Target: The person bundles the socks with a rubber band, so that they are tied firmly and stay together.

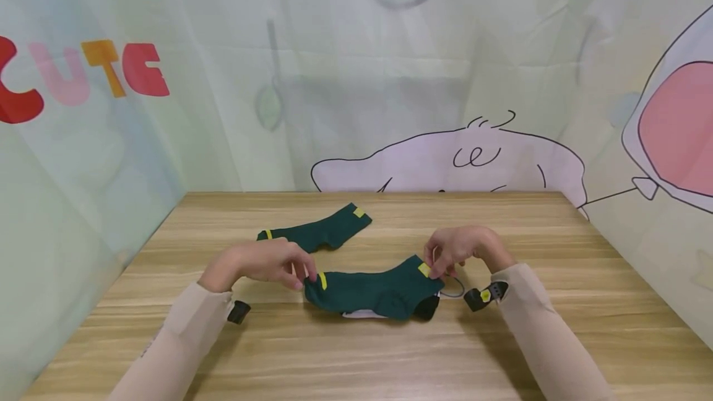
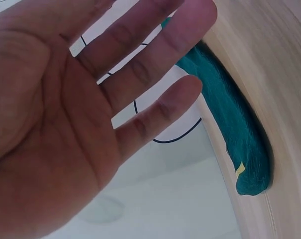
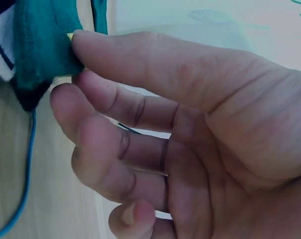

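A dark green sock (image 1: 362,293) with yellow marks lies across the middle of the table, over white and black cloth (image 1: 426,308). At its left end, my left hand (image 1: 267,262) has the thumb and index fingertip close together on the sock; its other fingers reach out fairly straight in the left wrist view. My right hand (image 1: 459,249) pinches the sock's right end by the yellow patch (image 1: 424,270), thumb on top, as the right wrist view also shows. Behind them rests a second green sock (image 1: 317,234), also in the left wrist view, lying apart from the near one.
A thin blue cord (image 3: 28,184) loops out beside the black cloth, near my right hand. Black wrist cameras sit at both sleeves. The wooden table (image 1: 345,364) ends at the back against a printed curtain (image 1: 234,79), which also hangs at both sides.
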`<state>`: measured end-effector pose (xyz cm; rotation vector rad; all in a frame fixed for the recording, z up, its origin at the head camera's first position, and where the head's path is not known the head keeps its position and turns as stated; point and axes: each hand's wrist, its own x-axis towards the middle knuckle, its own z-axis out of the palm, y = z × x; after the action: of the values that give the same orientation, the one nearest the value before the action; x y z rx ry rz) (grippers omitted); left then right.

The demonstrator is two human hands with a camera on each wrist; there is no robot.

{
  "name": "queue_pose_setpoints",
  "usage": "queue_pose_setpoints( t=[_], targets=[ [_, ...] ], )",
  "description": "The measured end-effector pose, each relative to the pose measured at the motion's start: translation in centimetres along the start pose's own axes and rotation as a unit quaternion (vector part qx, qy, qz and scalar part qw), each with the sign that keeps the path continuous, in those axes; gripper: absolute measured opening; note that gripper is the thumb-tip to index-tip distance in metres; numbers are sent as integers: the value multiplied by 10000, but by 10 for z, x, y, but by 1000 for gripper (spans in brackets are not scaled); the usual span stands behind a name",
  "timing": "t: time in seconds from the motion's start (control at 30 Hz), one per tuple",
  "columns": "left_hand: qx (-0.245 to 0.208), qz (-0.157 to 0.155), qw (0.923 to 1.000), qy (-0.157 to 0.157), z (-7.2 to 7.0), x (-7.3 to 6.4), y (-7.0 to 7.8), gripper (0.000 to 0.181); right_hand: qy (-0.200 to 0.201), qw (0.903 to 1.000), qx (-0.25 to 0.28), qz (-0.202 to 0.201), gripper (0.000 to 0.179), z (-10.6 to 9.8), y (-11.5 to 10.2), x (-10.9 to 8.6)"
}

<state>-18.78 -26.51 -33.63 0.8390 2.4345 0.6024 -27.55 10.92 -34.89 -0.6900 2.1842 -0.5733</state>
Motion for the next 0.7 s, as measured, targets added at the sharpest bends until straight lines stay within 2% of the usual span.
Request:
queue_pose_setpoints(
  t=[0.37, 0.7],
  targets=[
    [41, 259, 9996, 63, 1, 0, -1, 20, 65, 9995, 270, -171, 17, -4, 2, -4],
    [-5, 326, 9993, 206, 1, 1, -1, 22, 203, 9961, 615, -595, 29, -7, 2, -8]
  ],
)
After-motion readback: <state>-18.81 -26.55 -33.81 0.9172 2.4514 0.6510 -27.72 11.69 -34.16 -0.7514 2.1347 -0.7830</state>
